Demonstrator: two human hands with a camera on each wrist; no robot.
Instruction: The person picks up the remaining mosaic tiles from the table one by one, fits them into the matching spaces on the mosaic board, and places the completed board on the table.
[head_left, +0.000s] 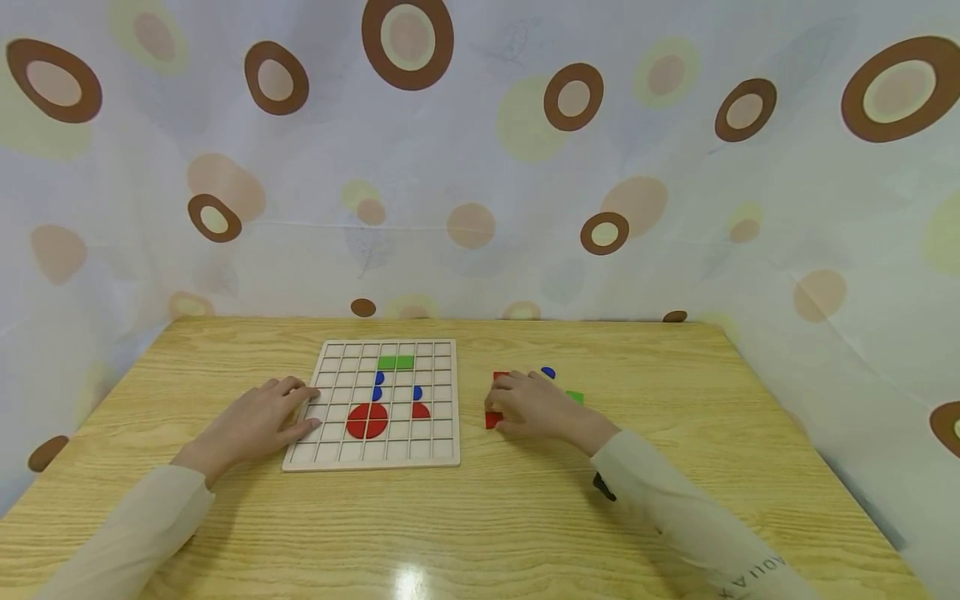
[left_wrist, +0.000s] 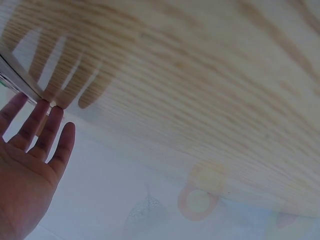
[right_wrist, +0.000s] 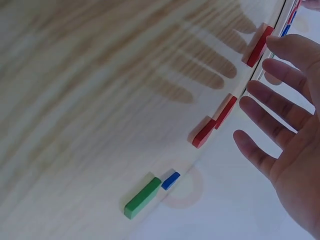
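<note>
A square grid board point(head_left: 442, 429) lies on the table, and my left hand point(head_left: 258, 423) rests its fingertips and thumb on the left edge. On the board, red quarter pieces form a circle point(head_left: 357, 427); blue half-round pieces point(head_left: 377, 393), two green squares point(head_left: 405, 362) and a red quarter piece point(head_left: 421, 411) also lie there. My right hand point(head_left: 536, 404) hovers low over loose pieces right of the board, fingers spread. Its thumb tip meets a red block point(right_wrist: 260, 47). Two more red blocks point(right_wrist: 205, 133) lie beyond its fingertips, partly hidden under the hand in the head view.
A loose blue piece point(head_left: 548, 372) and a green block point(head_left: 575, 397) lie just past the right hand. A small black thing point(head_left: 603, 487) shows beside the right sleeve. A patterned cloth point(head_left: 480, 167) stands behind the wooden table point(head_left: 375, 533).
</note>
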